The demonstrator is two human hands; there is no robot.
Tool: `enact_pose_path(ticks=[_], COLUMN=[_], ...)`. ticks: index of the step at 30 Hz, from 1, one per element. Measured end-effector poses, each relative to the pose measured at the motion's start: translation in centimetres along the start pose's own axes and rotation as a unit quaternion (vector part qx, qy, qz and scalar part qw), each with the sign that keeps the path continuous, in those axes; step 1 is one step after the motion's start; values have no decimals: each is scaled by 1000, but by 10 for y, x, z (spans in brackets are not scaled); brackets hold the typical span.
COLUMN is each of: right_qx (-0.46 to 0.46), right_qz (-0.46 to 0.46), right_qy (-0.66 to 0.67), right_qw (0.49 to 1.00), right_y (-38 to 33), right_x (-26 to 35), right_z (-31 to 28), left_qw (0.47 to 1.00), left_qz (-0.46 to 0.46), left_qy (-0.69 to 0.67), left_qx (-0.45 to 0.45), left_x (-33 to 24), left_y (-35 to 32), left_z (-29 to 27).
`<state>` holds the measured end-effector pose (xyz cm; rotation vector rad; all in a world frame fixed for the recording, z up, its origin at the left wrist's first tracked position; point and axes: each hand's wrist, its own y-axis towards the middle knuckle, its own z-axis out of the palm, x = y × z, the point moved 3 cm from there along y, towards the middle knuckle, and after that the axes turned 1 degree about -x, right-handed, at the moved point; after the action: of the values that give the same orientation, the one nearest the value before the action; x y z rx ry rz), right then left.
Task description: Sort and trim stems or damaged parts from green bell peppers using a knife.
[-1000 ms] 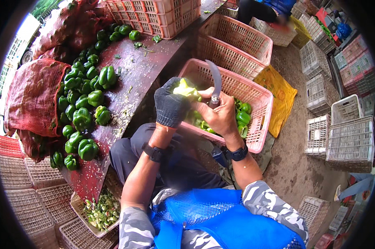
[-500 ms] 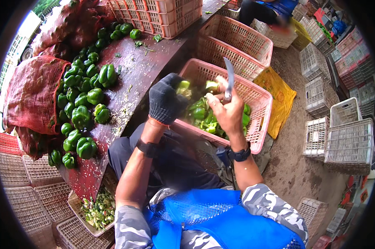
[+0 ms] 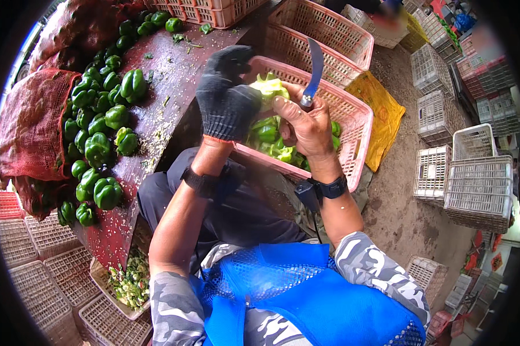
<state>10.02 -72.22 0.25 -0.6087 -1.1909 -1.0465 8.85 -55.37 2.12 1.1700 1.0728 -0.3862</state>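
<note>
My left hand (image 3: 225,98), in a dark knit glove, is curled at the side of a cut green pepper (image 3: 271,87), its pale inside showing. My bare right hand (image 3: 307,124) grips a knife (image 3: 315,68) whose curved blade points up and away; its thumb and fingers also press on the pepper. Both hands are above a pink plastic crate (image 3: 360,135), in which cut green peppers (image 3: 265,131) lie. Part of the knife handle is hidden in my fingers.
At left, whole green peppers (image 3: 97,148) cover part of a dark red table (image 3: 150,109), beside red mesh sacks (image 3: 32,127). Another pink crate (image 3: 329,43) stands beyond mine. A yellow sack (image 3: 381,121) lies at right. Below the table corner is a scrap-filled basket (image 3: 130,282).
My hands have come together at the pepper; before, each was at a separate pale green piece. The knife is more upright, and the whole view has shifted slightly.
</note>
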Motion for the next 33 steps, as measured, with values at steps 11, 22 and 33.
enact_pose_path(ticks=[11,22,33], right_qx=[21,14,24], right_qz=[-65,-210,-339], right_qy=[-155,-236,-317], right_qw=[986,949,886], right_y=[6,14,28], right_x=[-14,-26,-10], right_z=[24,42,85], left_qw=[985,974,911], left_qz=[-133,-24,4], left_qy=[13,222,411], left_qx=[106,-49,-35], left_x=[32,17,31], left_y=[-27,-18,2], left_z=[-27,-26,-54])
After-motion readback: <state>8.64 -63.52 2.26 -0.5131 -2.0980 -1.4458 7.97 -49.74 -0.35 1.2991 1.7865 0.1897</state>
